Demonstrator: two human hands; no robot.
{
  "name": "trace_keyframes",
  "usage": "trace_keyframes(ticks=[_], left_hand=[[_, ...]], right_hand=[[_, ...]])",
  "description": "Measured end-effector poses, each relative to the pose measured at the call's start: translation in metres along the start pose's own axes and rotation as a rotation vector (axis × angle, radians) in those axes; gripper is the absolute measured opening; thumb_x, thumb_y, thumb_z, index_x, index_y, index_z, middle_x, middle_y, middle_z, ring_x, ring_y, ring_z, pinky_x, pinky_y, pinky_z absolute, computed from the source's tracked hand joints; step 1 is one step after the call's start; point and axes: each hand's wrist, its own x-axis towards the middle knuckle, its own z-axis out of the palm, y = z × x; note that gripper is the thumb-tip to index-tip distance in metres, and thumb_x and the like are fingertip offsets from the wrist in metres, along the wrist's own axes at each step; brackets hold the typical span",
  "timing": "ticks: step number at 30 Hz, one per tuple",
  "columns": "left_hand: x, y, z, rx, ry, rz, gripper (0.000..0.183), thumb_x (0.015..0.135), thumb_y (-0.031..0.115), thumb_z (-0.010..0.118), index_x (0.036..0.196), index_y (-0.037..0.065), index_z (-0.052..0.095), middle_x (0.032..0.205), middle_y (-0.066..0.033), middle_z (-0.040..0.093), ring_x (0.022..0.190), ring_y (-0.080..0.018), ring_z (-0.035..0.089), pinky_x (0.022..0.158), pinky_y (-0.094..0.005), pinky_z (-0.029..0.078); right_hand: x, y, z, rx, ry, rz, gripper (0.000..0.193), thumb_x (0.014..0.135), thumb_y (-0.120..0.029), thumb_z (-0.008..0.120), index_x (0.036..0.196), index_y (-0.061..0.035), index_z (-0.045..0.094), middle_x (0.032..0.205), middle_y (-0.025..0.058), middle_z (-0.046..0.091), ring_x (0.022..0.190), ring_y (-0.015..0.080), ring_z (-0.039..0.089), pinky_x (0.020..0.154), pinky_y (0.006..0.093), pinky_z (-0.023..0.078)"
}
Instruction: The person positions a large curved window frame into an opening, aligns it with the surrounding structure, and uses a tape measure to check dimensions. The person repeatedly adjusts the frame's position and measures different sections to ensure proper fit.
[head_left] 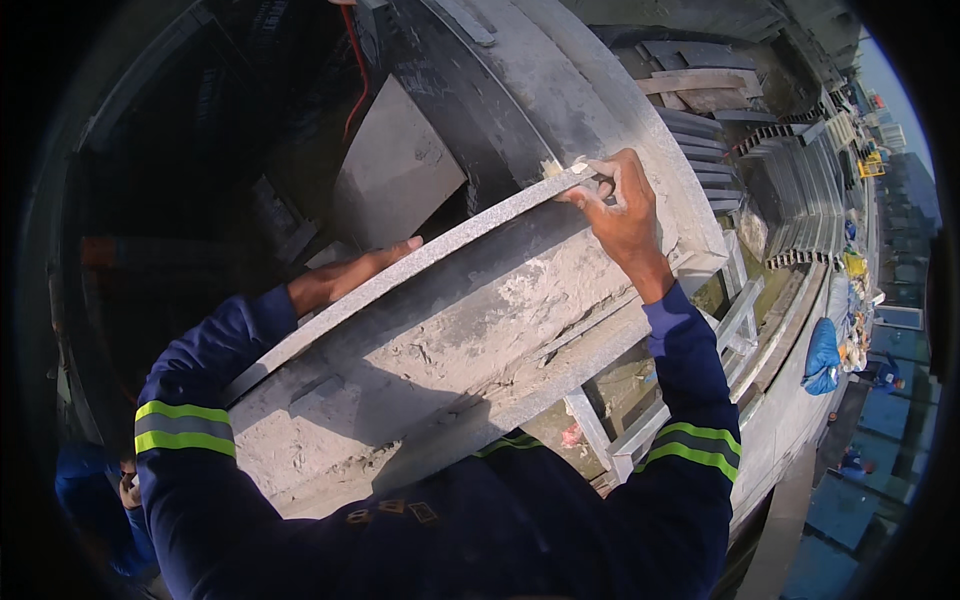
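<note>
A long grey stone slab stands on edge along a wall top coated with rough mortar. My right hand is closed on the slab's far right end, thumb and fingers pinching it. Beside those fingertips, a small pale lump sits at the slab's corner. My left hand lies along the slab's other side with its fingers stretched out; part of the hand is hidden behind the slab. The slab's shadow falls across the mortar.
A square grey tile leans in the dark recess at left, near a red cable. A pale stone ledge continues beyond the slab. Metal framing and stacked metal channels lie to the right. Another person in blue is at lower left.
</note>
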Motion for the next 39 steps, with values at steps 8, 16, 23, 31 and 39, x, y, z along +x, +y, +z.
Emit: trace_keyframes(ticks=[8, 16, 23, 31, 39], left_hand=[[-0.002, -0.002, 0.0, -0.049, 0.029, -0.082, 0.088, 0.105, 0.075, 0.038, 0.163, 0.008, 0.043, 0.167, -0.0163, 0.041, 0.15, -0.0286, 0.04, 0.123, -0.0411, 0.032], [-0.012, 0.022, 0.011, 0.123, 0.04, -0.137, 0.094, 0.103, 0.08, 0.035, 0.162, 0.008, 0.045, 0.164, -0.0184, 0.044, 0.146, -0.0325, 0.047, 0.121, -0.0449, 0.037], [-0.014, 0.02, 0.011, 0.202, 0.103, -0.184, 0.105, 0.096, 0.089, 0.032, 0.162, 0.009, 0.045, 0.163, -0.0228, 0.045, 0.15, -0.0382, 0.043, 0.122, -0.0498, 0.035], [-0.027, 0.043, 0.02, -0.1, 0.084, -0.217, 0.089, 0.104, 0.074, 0.045, 0.158, 0.004, 0.049, 0.157, -0.0158, 0.051, 0.143, -0.0258, 0.049, 0.118, -0.0374, 0.038], [-0.017, 0.023, 0.008, 0.042, 0.12, -0.182, 0.102, 0.097, 0.084, 0.042, 0.159, 0.003, 0.046, 0.158, -0.0247, 0.047, 0.147, -0.0381, 0.043, 0.122, -0.0487, 0.034]], right_hand=[[0.001, 0.0, -0.001, -0.029, -0.1, 0.015, 0.042, 0.075, -0.015, 0.096, 0.093, -0.0003, 0.06, 0.09, 0.0111, 0.054, 0.07, 0.0275, 0.053, 0.062, 0.0384, 0.048], [-0.005, 0.012, 0.002, -0.11, -0.142, 0.017, 0.05, 0.073, -0.027, 0.097, 0.089, -0.0012, 0.057, 0.085, 0.012, 0.054, 0.069, 0.0334, 0.053, 0.066, 0.0453, 0.044], [-0.005, 0.012, 0.001, -0.152, -0.222, 0.057, 0.051, 0.073, -0.028, 0.097, 0.091, -0.0011, 0.058, 0.086, 0.0109, 0.055, 0.076, 0.0318, 0.054, 0.072, 0.0432, 0.045], [-0.007, 0.019, -0.006, -0.032, -0.227, 0.012, 0.052, 0.072, -0.027, 0.099, 0.101, -0.0027, 0.063, 0.092, 0.0113, 0.062, 0.079, 0.0292, 0.058, 0.074, 0.0406, 0.047], [-0.016, 0.033, 0.006, 0.163, -0.115, -0.015, 0.05, 0.076, -0.019, 0.097, 0.108, -0.0019, 0.062, 0.094, 0.0133, 0.063, 0.084, 0.0277, 0.062, 0.072, 0.0381, 0.049]])
